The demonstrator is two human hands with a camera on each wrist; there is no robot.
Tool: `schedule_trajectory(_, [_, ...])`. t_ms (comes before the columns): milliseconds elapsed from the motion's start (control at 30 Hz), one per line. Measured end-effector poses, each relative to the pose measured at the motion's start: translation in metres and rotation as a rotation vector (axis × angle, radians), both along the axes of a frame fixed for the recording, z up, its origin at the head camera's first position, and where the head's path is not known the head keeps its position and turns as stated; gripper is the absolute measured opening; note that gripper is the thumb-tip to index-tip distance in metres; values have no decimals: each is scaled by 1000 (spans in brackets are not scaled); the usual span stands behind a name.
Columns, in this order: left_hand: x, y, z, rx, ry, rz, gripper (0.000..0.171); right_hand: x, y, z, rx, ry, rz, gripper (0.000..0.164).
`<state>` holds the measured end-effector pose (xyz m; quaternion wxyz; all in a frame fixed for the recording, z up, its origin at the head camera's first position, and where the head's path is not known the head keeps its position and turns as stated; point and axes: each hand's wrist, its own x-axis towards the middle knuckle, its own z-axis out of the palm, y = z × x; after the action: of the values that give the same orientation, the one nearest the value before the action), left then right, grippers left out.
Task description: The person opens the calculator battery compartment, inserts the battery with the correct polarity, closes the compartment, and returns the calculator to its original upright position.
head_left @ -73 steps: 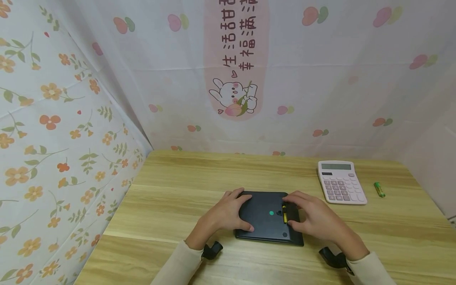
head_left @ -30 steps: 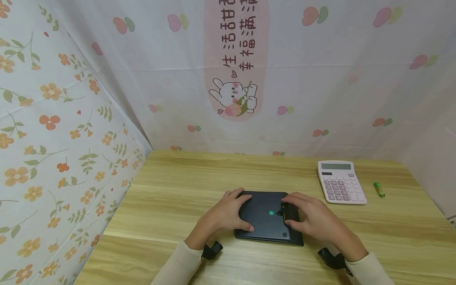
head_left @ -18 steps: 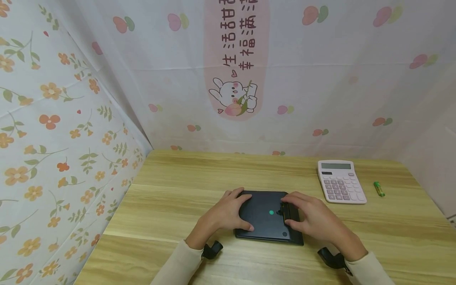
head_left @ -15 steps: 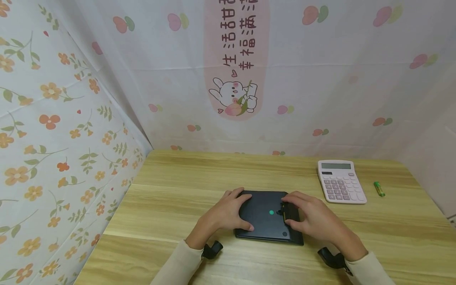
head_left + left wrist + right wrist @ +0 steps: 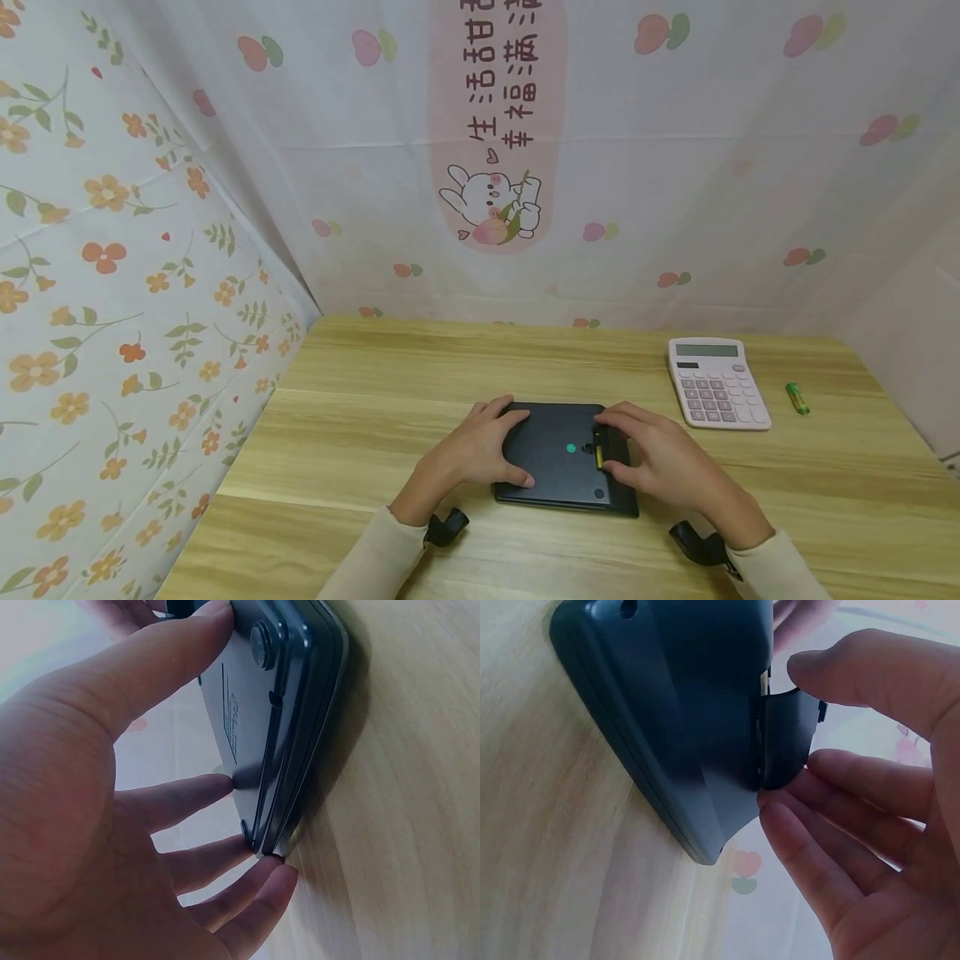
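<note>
A black calculator [image 5: 551,437] lies face down on the table, its back showing a green sticker. My left hand [image 5: 480,446] holds its left end; in the left wrist view the thumb presses the back and the fingertips meet the back and the end edge. My right hand [image 5: 663,454] pinches the small black battery cover [image 5: 787,739] between thumb and fingers, tilted up at the battery opening. Part of a yellow-and-black battery [image 5: 599,457] shows in that opening beside the cover.
A pale pink calculator [image 5: 720,383] lies face up at the back right of the wooden table [image 5: 375,367]. To its right is a loose green battery [image 5: 798,398]. Patterned cloth [image 5: 360,192] hangs behind the table and along its left.
The right hand's cover first lowers over the yellow battery, nearly hiding it. Since half a second ago it has lifted slightly, uncovering more yellow. The left hand and black calculator stay put.
</note>
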<state>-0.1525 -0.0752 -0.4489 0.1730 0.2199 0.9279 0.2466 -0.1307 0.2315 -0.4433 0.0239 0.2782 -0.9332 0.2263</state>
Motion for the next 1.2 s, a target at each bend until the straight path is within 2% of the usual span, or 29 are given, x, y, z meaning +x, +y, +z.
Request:
schedule_trajectory(700, [0, 0, -2, -2, 8, -3, 95, 0, 0, -1, -11, 12, -14, 53])
schedule_trajectory(1200, [-1, 0, -2, -2, 5, -2, 94, 1, 3, -1, -21, 83, 87, 37])
